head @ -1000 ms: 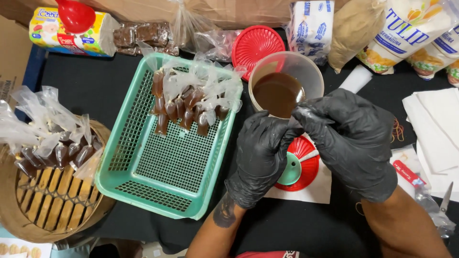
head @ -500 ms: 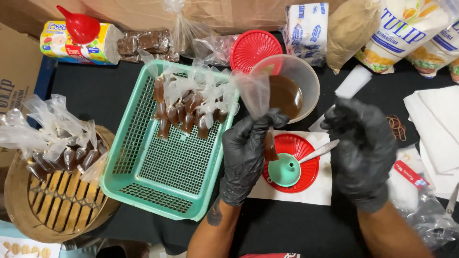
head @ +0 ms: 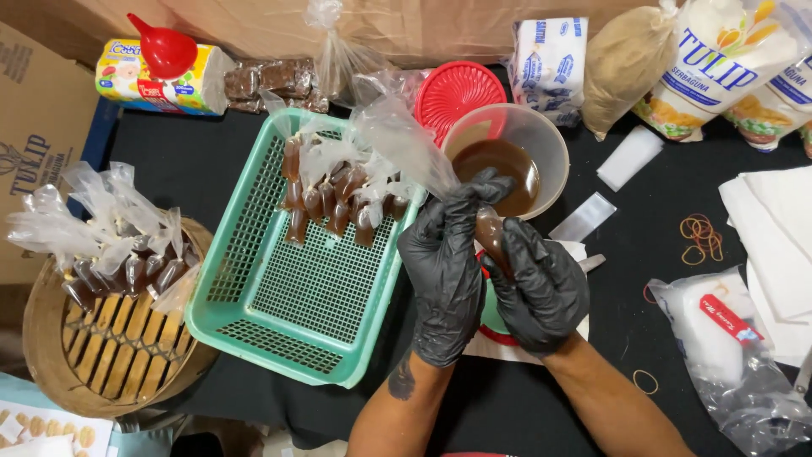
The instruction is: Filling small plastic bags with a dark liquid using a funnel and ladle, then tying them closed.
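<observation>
Black-gloved, the left hand (head: 447, 269) and the right hand (head: 534, 286) close together around a small clear plastic bag (head: 489, 230) filled at its base with brown liquid, its empty upper part trailing up and left over the corner of the green mesh basket (head: 279, 313). That bag sits just in front of a clear tub (head: 541, 140) of the same brown liquid, above a red funnel (head: 491, 326) lying on white paper. More filled bags (head: 334, 199) lie in the basket, and others rest on a round bamboo tray (head: 93, 355) at the left.
</observation>
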